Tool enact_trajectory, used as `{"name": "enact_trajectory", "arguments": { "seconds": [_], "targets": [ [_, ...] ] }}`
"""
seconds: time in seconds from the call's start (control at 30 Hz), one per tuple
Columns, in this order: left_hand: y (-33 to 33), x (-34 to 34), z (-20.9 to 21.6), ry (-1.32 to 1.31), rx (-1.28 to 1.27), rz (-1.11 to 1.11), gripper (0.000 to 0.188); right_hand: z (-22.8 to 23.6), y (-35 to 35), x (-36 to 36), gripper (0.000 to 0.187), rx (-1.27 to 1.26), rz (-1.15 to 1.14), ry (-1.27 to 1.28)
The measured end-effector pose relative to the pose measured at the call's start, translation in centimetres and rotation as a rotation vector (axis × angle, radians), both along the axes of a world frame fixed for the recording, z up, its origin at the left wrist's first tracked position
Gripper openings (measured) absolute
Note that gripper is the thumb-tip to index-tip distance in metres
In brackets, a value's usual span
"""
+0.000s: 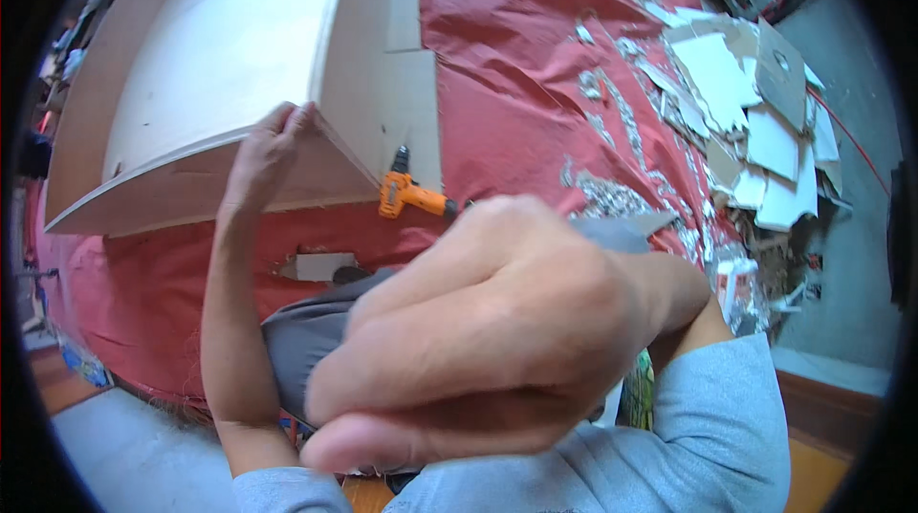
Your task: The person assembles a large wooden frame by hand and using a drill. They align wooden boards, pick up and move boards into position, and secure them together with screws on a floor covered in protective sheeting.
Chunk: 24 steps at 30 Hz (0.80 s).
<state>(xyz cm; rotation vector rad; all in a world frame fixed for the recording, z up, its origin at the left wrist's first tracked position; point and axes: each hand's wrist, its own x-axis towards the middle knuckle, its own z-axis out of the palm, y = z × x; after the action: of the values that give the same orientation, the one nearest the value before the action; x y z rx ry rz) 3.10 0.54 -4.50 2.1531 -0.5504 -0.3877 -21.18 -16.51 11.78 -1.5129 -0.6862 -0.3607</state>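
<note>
My left hand (271,145) reaches up and is closed at the near corner of a pale wooden box (225,44), like a cabinet body, its fingertips pressed on the panel edge. My right hand (488,331) is raised very close to the camera with its fingers curled in. Whatever it may hold is hidden inside the fingers. An orange cordless drill (406,196) with a black chuck lies beside the box, its tip over a flat pale board (413,97). The right hand hides the end of its grip.
Red cloth (535,64) covers the floor, wrinkled and strewn with shavings (617,199) at the right. Broken white boards (765,130) are heaped at the far right, near a red cable (851,140). A small white block (323,266) lies in front of the box.
</note>
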Motion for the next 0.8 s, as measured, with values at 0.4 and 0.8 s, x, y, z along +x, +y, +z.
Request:
{"name": "enact_trajectory", "arguments": {
  "seconds": [0.4, 0.8],
  "targets": [
    [-0.4, -1.3, 2.8, -0.016, 0.181, 0.031, 0.049, -8.9, -1.0, 1.5, 0.022, -0.790, 0.137, 0.011],
    [-0.2, -1.4, 2.9, -0.075, 0.210, -0.008, 0.051, -8.2, -0.9, 2.7, 0.015, -0.891, 0.178, 0.025]
  ]
}}
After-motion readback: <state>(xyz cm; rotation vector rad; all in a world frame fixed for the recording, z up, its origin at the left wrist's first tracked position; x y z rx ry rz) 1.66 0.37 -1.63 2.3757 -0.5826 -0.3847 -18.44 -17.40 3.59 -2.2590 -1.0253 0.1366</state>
